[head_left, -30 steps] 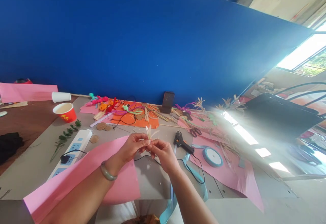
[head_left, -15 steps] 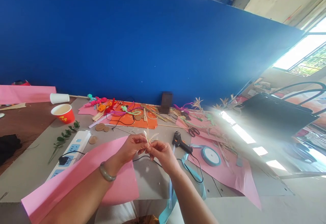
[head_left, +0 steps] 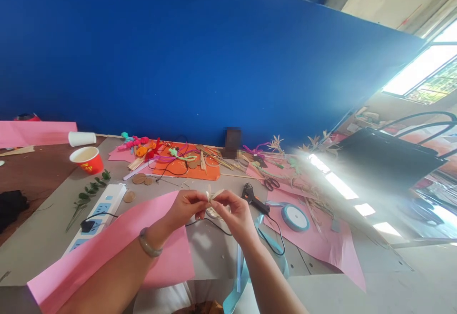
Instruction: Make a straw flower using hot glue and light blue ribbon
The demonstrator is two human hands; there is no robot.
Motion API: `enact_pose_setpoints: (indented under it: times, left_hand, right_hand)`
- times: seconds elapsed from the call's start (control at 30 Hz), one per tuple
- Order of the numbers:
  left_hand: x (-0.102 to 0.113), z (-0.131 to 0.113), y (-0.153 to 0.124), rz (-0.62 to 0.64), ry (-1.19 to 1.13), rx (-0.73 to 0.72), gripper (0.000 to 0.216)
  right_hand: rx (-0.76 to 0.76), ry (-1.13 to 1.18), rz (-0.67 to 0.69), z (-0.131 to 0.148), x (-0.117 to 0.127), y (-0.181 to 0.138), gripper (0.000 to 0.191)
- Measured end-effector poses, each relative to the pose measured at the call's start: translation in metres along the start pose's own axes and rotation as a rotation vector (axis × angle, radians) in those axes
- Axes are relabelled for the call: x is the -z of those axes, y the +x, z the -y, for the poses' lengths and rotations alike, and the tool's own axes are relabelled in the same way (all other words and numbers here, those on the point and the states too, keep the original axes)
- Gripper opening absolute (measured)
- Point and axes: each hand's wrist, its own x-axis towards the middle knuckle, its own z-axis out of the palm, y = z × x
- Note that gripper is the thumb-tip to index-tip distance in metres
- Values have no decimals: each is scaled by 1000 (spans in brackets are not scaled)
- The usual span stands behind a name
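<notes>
So the flower (head_left: 209, 191) is a little cream thing with thin petals, partly hidden by fingers tbh. Left hand (head_left: 186, 207) and right hand (head_left: 233, 210) both have fingertips pinched tight on it. Red cup (head_left: 92, 165) left of the left hand has yellow lettering, too small to read.

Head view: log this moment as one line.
left hand: pinching pale, thin strips, material unclear; right hand: fingertips at same strips; black, pistol-shaped glue gun: lying right of both hands
</notes>
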Motion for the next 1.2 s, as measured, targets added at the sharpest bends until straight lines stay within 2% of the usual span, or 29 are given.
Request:
enact_pose_setpoints:
  times: [0.73,1.2]
  left_hand:
    - [0,3,-1,-22,71,-58,23]
    - [-3,0,-1,-40,5,-40,26]
  right_hand:
    - [43,-23,-43,2,-6,0,20]
    - [46,-19,6,9,-3,0,16]
